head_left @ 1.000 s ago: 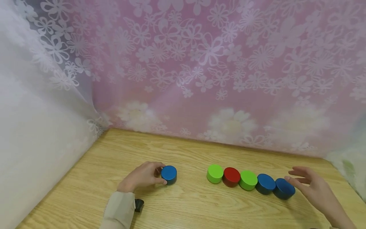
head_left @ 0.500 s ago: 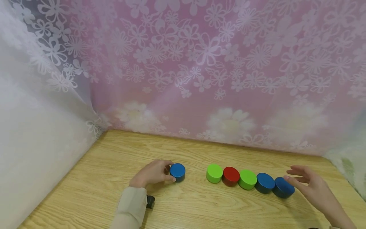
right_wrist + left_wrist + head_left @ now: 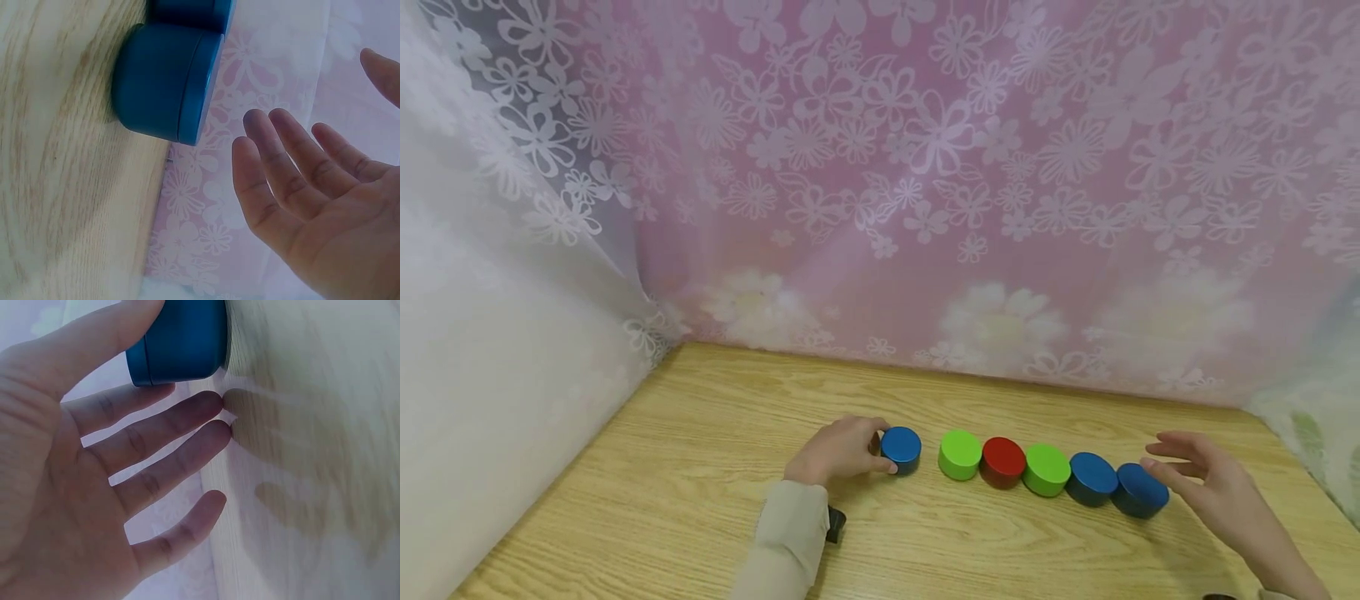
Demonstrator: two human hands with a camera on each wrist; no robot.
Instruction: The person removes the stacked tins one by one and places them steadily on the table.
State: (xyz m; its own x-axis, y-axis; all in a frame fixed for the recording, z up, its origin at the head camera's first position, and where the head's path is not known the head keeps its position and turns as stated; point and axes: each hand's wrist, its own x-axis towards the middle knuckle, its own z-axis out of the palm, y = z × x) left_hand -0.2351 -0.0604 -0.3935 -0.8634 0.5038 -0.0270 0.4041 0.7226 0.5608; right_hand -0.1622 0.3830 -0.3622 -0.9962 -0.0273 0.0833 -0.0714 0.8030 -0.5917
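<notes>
My left hand (image 3: pixel 842 450) rests on the wooden table (image 3: pixel 685 500) with its thumb and forefinger against the left side of a lone blue disc (image 3: pixel 901 448). In the left wrist view the fingers (image 3: pixel 162 437) lie straight beside that blue disc (image 3: pixel 181 340). A small gap to the right, a touching row runs green disc (image 3: pixel 959 454), red disc (image 3: pixel 1002 461), green disc (image 3: pixel 1047 469), blue disc (image 3: pixel 1092 477), end blue disc (image 3: pixel 1140 490). My right hand (image 3: pixel 1210 492) hovers open just right of the end blue disc (image 3: pixel 162 87), fingers (image 3: pixel 281 162) spread and apart from it.
A pink flowered curtain (image 3: pixel 925 167) hangs behind the table and a white lace curtain (image 3: pixel 490 275) closes off the left side. A black wrist strap piece (image 3: pixel 835 525) shows at my left sleeve. Bare wood lies in front of the discs.
My left hand has slid the lone blue disc to the right, close to the green disc at the row's left end. The right hand has barely moved.
</notes>
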